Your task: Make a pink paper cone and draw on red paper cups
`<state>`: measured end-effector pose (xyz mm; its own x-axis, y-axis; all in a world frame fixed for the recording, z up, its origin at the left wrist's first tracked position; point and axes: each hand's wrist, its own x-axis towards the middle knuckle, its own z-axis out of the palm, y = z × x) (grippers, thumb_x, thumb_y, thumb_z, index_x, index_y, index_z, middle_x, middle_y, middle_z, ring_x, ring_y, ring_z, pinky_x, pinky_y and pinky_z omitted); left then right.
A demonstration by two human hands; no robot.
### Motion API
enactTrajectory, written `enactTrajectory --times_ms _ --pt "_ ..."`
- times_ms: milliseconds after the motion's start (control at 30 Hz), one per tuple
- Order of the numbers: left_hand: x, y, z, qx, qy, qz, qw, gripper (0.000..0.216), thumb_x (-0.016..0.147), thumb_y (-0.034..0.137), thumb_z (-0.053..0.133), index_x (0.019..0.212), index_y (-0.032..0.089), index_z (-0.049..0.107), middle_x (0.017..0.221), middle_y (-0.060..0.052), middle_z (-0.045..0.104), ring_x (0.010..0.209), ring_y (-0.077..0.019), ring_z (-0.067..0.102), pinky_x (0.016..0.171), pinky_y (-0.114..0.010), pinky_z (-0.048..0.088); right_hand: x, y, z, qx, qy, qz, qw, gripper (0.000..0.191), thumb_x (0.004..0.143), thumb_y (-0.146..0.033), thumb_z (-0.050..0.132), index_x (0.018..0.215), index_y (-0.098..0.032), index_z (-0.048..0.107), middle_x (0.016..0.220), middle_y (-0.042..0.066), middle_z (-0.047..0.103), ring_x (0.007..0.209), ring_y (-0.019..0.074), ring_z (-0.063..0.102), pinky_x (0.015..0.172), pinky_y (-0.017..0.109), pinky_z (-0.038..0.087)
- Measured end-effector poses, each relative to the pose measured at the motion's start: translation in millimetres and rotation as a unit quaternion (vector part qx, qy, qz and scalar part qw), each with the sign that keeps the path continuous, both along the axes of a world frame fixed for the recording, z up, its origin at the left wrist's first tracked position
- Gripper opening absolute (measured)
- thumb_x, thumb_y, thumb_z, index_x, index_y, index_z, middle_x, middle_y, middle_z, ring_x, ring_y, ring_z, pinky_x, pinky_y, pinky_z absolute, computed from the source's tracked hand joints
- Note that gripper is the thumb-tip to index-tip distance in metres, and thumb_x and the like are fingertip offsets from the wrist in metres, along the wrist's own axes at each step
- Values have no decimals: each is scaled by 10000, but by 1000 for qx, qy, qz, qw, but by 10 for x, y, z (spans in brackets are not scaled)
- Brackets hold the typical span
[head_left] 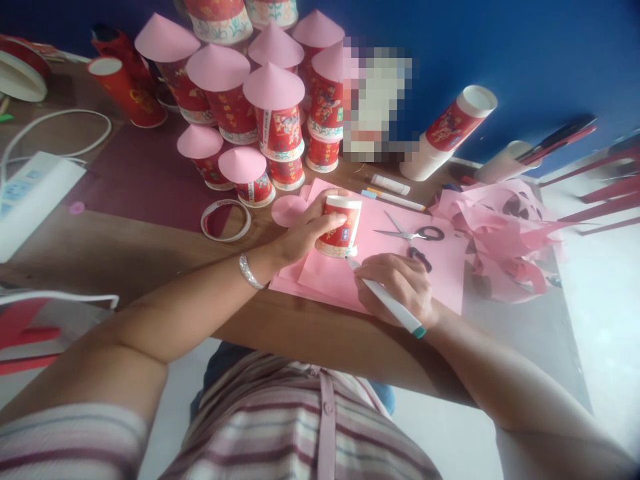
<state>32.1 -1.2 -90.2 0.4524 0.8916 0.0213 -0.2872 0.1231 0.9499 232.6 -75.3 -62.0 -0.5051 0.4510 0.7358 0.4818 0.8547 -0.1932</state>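
My left hand (303,230) is wrapped round a red and white paper cup (341,227) that stands upside down on a sheet of pink paper (380,257). My right hand (397,288) grips a white pen with a green end (393,305). The pen's tip touches the paper right at the cup's rim. A pink paper circle (289,210) lies just left of the cup. Scissors (413,237) rest on the pink paper behind my right hand.
Several red cups with pink cone tops (250,113) are stacked at the back. A tape roll (226,220) lies left of the cup, a white power strip (30,197) far left. Pink paper scraps (500,233) pile at the right, a cup stack (447,133) lies beyond.
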Motion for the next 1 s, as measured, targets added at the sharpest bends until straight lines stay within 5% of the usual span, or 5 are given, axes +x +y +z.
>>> enactTrajectory --times_ms 300,500,1000 --pt "-16 1 8 -2 24 9 1000 538 892 413 656 1385 242 523 1355 -93 618 1262 -282 606 996 -421 548 6 -1 -7 3 -6 3 1000 257 888 -65 633 1088 -218 583 800 -3 688 638 133 673 576 265 601" --pt "23 2 86 31 71 56 995 666 827 458 769 1372 191 495 1229 -108 652 1129 -266 657 955 -435 550 14 3 -19 8 -3 11 1000 260 873 -59 643 1093 -192 606 810 14 699 642 147 678 577 277 600" --pt "46 -4 99 15 48 27 998 492 831 378 774 1199 203 498 1164 -75 637 1060 -238 658 913 -450 556 4 34 -16 1 -3 -1 1000 217 879 -45 657 1050 -171 616 806 24 706 644 144 682 567 258 565"
